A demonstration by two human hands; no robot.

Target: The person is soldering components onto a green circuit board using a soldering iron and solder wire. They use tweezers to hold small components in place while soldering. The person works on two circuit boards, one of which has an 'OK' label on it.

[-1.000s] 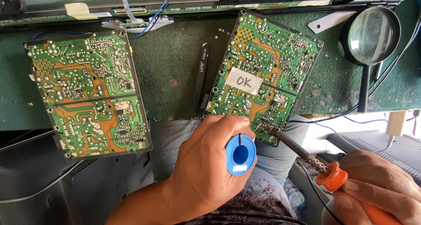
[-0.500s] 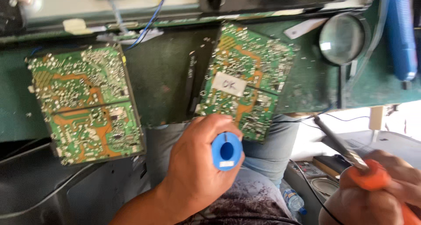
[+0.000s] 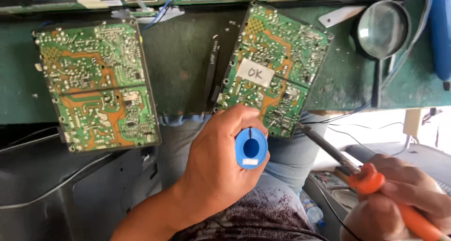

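My left hand (image 3: 213,168) holds a small blue solder-wire spool (image 3: 251,148) just below the lower edge of a green circuit board (image 3: 275,67) that carries a white paper label. My right hand (image 3: 404,198) grips the orange handle of a soldering iron (image 3: 371,180); its dark tip points up-left and sits at the board's lower right corner, close to the spool. A second green circuit board (image 3: 96,86) lies flat at the left of the dark green bench (image 3: 181,67), away from both hands.
Black tweezers (image 3: 211,67) lie between the two boards. A round magnifying glass (image 3: 383,29) on a stem stands at the back right, with a blue tool (image 3: 440,34) beside it. Black cables (image 3: 28,142) run below the bench edge. My lap is under the hands.
The soldering iron tip swung away from the labelled board to the right, then came back to its lower right corner. My left hand kept the spool near the board edge. The view shifted.
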